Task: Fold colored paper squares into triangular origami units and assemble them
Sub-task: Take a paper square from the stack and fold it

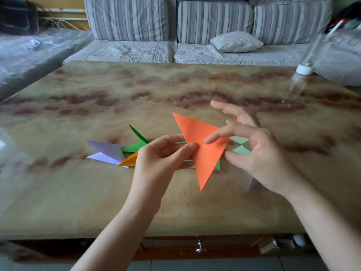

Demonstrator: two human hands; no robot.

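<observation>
Orange triangle, one only, is over the table's middle; left hand pinches its left edge, right hand, fingers spread, touches it. Beneath lie one purple unit, one yellow unit, and green units half hidden.

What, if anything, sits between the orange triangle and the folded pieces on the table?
Nothing visible. The left hand pinches the orange triangle in the air right over the folded pieces; the open right hand is beside it.

No text, label, number or sign can be read on the orange paper triangle or elsewhere
</observation>
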